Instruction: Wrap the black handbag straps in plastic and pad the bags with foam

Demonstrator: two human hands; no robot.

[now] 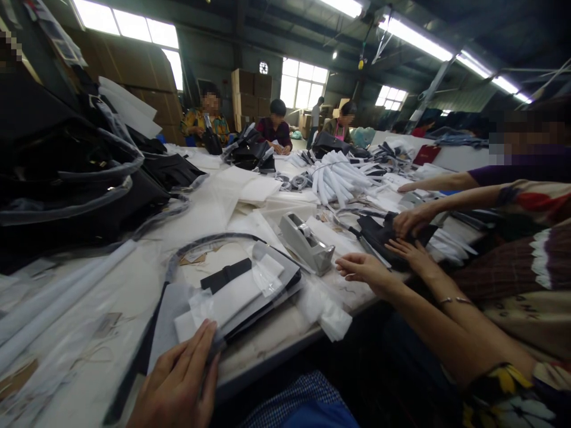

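A black handbag (241,327) lies flat in front of me, partly covered by white wrapping sheets (236,300) with clear tape on them. Its strap (209,236), sleeved in clear plastic, curves over the far side. My left hand (182,374) rests on the bag's near edge, fingers stretched out over the white sheet. Just right of the grey tape dispenser (306,244), my right hand (368,273) hovers with its fingertips pinched together. Whatever they hold, if anything, is too small to make out. Crumpled clear plastic (328,312) hangs at the table edge.
Black bags (80,172) are piled high on the left. White rolls (336,178) lie bundled mid-table, beyond loose white sheets (259,189). Close on my right, a co-worker's hands (414,226) work on a black item (379,235). Several other people sit across the table.
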